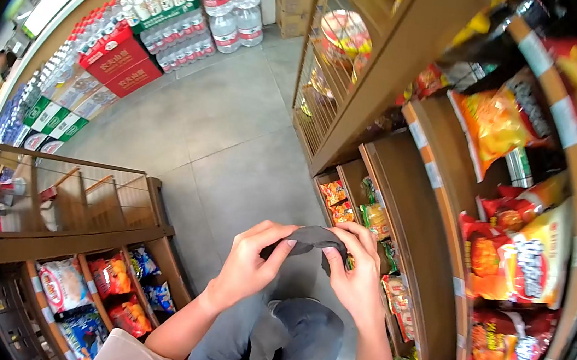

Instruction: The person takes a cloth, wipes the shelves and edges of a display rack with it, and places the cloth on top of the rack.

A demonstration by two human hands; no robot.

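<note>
A dark grey cloth [314, 236] is stretched between my two hands in front of my body, above my knees. My left hand [256, 256] pinches its left end between thumb and fingers. The right end is gripped the same way by my right hand [353, 264]. The middle of the cloth is bunched into a narrow band, and a darker fold shows by each thumb. Below the hands, another grey piece [269, 338] hangs over my legs; whether it joins the cloth cannot be seen.
Shelves with snack bags [517, 263] rise close on my right. A lower shelf with bags [110, 275] stands at left. Bottled water [229, 4] and red cartons [120, 61] are stacked at the back left, beyond the grey floor [235, 152].
</note>
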